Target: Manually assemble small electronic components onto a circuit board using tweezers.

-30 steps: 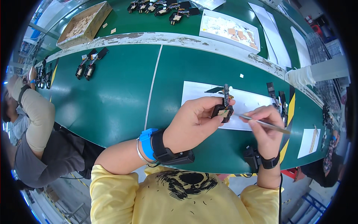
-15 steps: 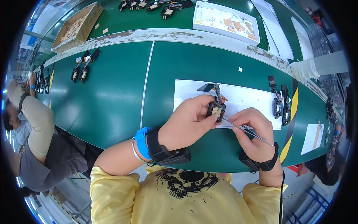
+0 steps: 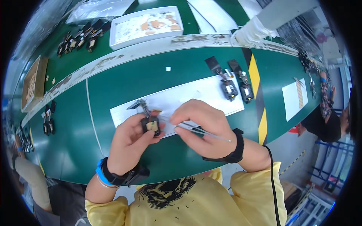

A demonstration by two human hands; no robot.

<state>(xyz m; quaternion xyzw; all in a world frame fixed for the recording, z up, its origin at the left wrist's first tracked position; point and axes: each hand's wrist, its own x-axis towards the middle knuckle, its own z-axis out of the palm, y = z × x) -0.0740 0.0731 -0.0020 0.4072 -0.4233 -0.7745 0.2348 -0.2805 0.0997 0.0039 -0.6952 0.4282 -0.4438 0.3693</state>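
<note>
Between the fingers and thumb of my left hand is a small black electronic module with a tan pad on its face. A flex cable and a dark flat panel stick up from its far end. My right hand pinches metal tweezers; their tips point toward the module, blurred, and whether they touch it I cannot tell. Under both hands lies a white sheet. Two similar black modules with raised panels rest at the sheet's right end, one partly beyond it.
A white box with tan pieces and scraps stands behind the worn ledge. More modules and a cardboard box sit at left. A small white square lies on the green table. Other people work at both sides.
The view has swung to the right, so the scene appears shifted left. My left hand still holds the module and my right the tweezers; the hands look slightly farther apart.
</note>
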